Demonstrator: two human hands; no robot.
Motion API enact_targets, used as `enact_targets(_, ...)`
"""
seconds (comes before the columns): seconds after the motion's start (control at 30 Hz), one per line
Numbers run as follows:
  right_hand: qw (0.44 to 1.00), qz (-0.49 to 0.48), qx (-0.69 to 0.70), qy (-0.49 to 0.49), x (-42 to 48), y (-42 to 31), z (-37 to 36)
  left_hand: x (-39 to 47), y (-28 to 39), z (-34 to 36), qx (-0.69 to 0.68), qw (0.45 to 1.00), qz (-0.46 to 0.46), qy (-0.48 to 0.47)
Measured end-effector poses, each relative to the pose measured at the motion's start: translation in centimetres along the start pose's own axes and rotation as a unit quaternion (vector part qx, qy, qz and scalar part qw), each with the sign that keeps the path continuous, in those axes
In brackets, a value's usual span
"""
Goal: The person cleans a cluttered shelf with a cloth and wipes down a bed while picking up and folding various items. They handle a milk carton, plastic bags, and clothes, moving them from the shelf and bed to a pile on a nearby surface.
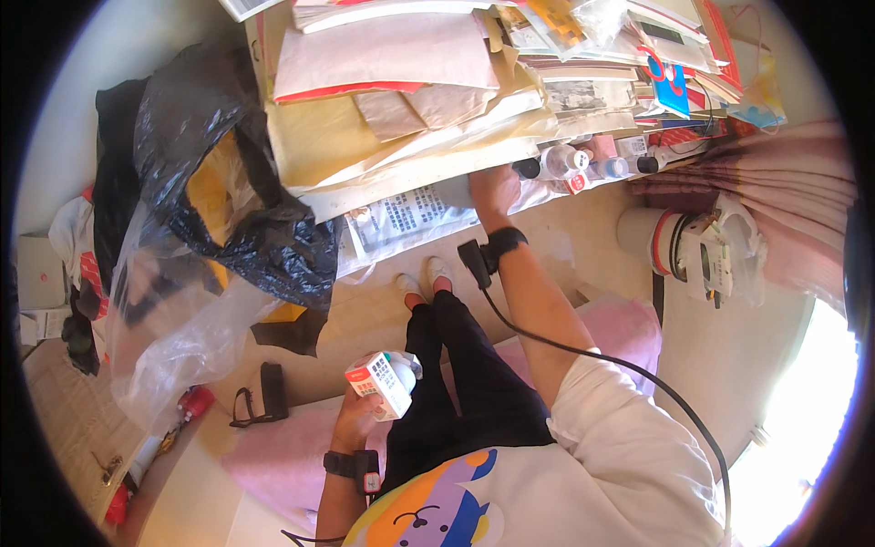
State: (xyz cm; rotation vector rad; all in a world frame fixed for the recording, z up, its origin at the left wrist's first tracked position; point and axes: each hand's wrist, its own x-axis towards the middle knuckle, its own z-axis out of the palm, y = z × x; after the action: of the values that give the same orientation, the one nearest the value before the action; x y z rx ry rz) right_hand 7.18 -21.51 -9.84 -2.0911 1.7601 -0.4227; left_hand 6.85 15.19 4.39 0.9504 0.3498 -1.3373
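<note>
My left hand (pixel 359 414) is closed around a white and orange printed carton (pixel 380 388), held above my lap. A white rounded container (pixel 403 372) and some clear plastic show just behind the carton; whether the same hand grips them is unclear. My right hand (pixel 495 190) reaches forward to the shelf edge, under the overhang of a paper stack (pixel 410 157). Its fingers are mostly hidden, so I cannot see whether they hold anything. A grey surface (pixel 454 191) lies at its left, and a black cap (pixel 526 168) and a clear plastic bottle (pixel 562 162) at its right.
A black plastic bag (pixel 198 157) hangs at the left, with a clear bag (pixel 178 349) below it. A printed plastic bag (pixel 403 219) lies along the shelf edge. Pink curtains (pixel 765 178) and a bucket (pixel 646 232) are at the right. A black cable (pixel 601 355) runs from my right wrist.
</note>
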Motion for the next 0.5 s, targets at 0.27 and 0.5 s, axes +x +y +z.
enact_targets(0.27, 0.997, -0.041, 0.039, 0.055, 1.7, 1.4, 2.9, 0.6, 0.5, 1.7, 0.077, 0.997, 0.029, -0.016)
enact_targets(0.5, 0.993, -0.041, 0.099, 0.057, -0.7, 0.3, 0.8, 0.2, 1.9, 4.8, 0.039, 0.999, 0.026, -0.009)
